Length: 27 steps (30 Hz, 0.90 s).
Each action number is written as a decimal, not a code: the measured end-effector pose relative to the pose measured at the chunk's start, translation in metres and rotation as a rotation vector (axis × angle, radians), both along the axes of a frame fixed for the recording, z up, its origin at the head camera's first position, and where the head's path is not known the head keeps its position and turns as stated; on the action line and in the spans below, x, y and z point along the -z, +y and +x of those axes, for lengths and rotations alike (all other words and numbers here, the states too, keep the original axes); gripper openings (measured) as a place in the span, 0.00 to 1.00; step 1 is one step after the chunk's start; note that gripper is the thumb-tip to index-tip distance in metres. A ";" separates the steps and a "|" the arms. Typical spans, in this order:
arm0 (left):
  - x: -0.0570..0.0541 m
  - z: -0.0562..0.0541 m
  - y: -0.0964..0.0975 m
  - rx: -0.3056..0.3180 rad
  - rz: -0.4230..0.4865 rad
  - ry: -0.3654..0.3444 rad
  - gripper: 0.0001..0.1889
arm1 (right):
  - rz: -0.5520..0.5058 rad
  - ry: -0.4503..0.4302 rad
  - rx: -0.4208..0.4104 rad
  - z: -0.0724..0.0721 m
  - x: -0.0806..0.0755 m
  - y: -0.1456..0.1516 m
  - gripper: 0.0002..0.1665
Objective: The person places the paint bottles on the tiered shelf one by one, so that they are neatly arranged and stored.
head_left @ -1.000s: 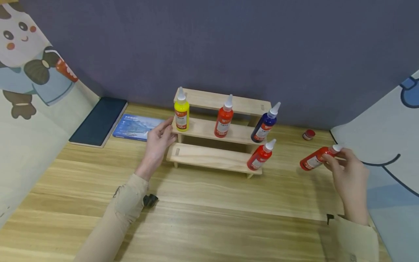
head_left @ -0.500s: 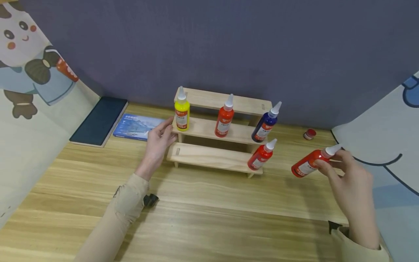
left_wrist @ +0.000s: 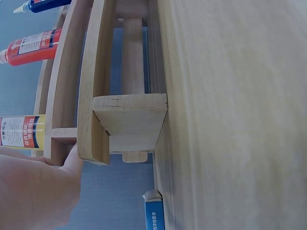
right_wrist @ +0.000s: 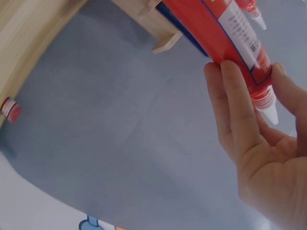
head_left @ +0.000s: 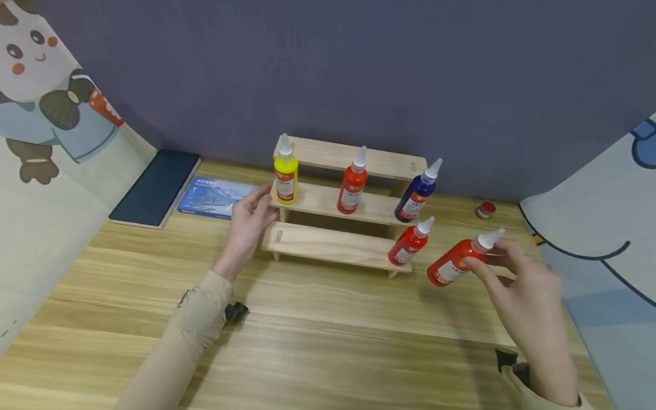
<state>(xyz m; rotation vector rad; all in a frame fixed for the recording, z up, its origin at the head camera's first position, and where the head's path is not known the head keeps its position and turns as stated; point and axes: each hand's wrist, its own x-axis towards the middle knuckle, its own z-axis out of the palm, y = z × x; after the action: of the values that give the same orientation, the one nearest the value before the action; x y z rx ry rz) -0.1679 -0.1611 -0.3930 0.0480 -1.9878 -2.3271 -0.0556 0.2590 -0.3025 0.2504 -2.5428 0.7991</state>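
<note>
My right hand (head_left: 528, 293) pinches a red paint bottle (head_left: 453, 263) near its white nozzle cap. The bottle hangs tilted above the table, right of the three-tier wooden rack (head_left: 333, 247). My left hand (head_left: 249, 222) grips the left end of the rack's middle tier; its thumb lies against the board in the left wrist view. On the middle tier are a yellow bottle (head_left: 286, 177), another red bottle (head_left: 352, 188) and a dark blue bottle (head_left: 415, 199). A further red bottle (head_left: 408, 245) stands at the right end of the lowest tier.
Left of the rack lie a blue flat box (head_left: 212, 196) and a dark notebook (head_left: 155, 188). A small red-lidded jar (head_left: 485, 210) sits at the table's back right. Grey fabric (head_left: 333, 68) rises behind the rack, and printed panels flank the table (head_left: 328, 347).
My right hand has carried the red bottle leftward, closer to the rack's right end. The left hand, the rack and its bottles have stayed put.
</note>
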 end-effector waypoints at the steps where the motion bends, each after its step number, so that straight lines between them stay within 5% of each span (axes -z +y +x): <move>1: 0.000 0.000 0.000 0.000 -0.001 0.000 0.25 | 0.000 -0.003 -0.007 0.000 0.000 -0.002 0.25; 18: 0.000 -0.001 0.001 -0.006 0.009 -0.003 0.25 | 0.020 0.082 -0.203 -0.011 0.006 -0.050 0.27; 27: -0.001 -0.001 0.001 -0.008 0.011 -0.002 0.25 | -0.012 0.016 -0.230 -0.026 0.022 -0.083 0.25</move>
<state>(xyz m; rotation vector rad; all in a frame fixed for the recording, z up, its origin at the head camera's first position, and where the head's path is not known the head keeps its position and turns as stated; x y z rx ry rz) -0.1693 -0.1599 -0.3924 0.0589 -1.9720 -2.3350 -0.0816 0.1758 -0.3249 0.5504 -2.5234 0.8920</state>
